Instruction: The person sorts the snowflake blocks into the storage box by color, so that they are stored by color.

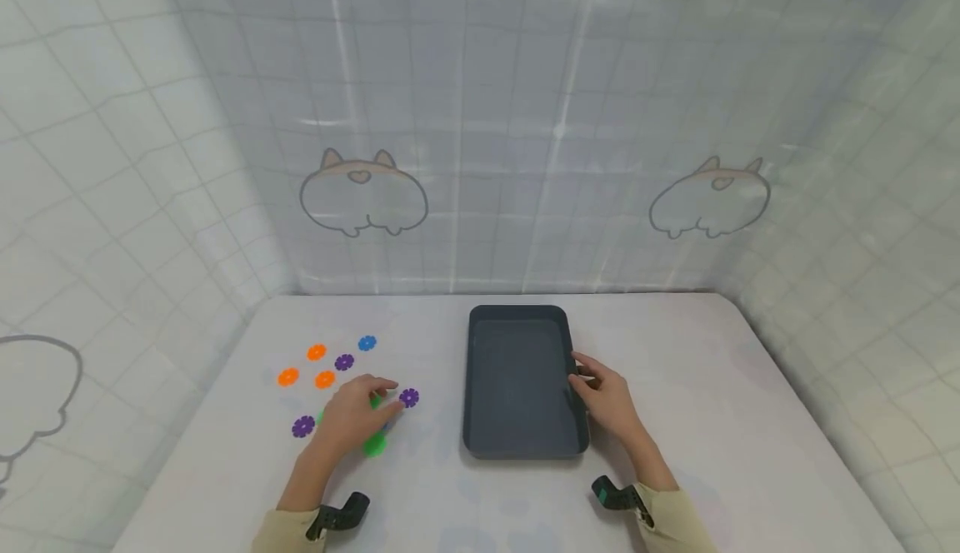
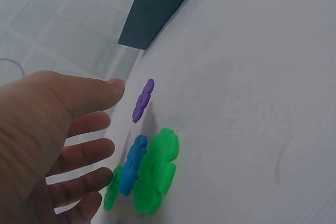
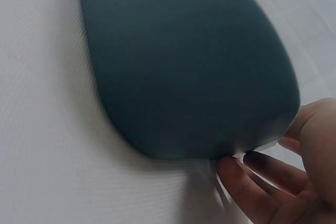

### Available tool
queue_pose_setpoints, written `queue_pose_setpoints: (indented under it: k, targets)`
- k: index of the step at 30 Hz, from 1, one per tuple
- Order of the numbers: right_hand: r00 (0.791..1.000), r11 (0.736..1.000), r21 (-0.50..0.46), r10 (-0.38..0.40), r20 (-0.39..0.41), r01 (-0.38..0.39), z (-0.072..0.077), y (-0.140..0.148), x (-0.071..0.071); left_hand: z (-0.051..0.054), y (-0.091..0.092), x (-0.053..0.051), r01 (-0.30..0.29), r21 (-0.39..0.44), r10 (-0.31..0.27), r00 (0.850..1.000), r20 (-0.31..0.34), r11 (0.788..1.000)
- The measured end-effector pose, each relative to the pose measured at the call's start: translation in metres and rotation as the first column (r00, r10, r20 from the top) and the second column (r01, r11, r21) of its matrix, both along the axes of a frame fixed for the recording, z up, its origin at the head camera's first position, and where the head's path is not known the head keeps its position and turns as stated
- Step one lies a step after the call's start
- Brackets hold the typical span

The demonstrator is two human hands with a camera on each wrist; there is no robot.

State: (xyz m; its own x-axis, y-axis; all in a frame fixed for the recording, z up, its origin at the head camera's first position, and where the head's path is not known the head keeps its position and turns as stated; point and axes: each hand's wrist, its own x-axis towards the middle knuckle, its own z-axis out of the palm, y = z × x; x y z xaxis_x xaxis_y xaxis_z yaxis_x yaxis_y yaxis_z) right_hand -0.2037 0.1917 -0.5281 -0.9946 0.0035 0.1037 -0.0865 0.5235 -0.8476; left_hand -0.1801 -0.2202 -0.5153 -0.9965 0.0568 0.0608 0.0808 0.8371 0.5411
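A dark grey rectangular tray (image 1: pixel 517 382) lies on the table, its inside bare. My right hand (image 1: pixel 609 401) holds its right rim, thumb over the edge and fingers against the outer side; the right wrist view shows the fingers at the tray wall (image 3: pixel 194 77). My left hand (image 1: pixel 354 413) hovers over the flower-shaped plastic discs, fingers loosely bent and holding nothing. Just past its thumb is a purple disc (image 2: pixel 143 100). Below the fingers a blue disc (image 2: pixel 133 164) and a large-looking green disc (image 2: pixel 156 174) show in the left wrist view, with another green one partly hidden.
Further left lie orange discs (image 1: pixel 288 377), a blue disc (image 1: pixel 367 342) and more purple discs (image 1: pixel 303 426). Grid-patterned curtains with cartoon animals (image 1: pixel 364 195) surround the white table (image 1: pixel 525 503) at the back and sides. Each wrist wears a black camera mount (image 1: pixel 341 513).
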Motion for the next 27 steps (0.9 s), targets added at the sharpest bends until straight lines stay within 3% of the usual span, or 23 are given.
queue_pose_setpoints:
  k: [12, 18, 27]
  targets:
    - [1.0, 1.0, 0.002, -0.01, 0.005, 0.01, -0.002, -0.001, -0.002, -0.007, 0.004, -0.007, 0.042, -0.017, -0.042, 0.999, 0.004, 0.999]
    - [1.0, 1.0, 0.022, -0.002, 0.019, 0.002, -0.001, -0.001, 0.001, -0.013, 0.01, -0.007, 0.035, -0.04, -0.033, 0.999, 0.037, 0.999]
    - [1.0, 0.999, 0.03, -0.012, 0.01, 0.012, -0.001, -0.003, -0.002, -0.003, 0.017, -0.009, 0.028, -0.022, -0.027, 0.999, 0.033, 0.999]
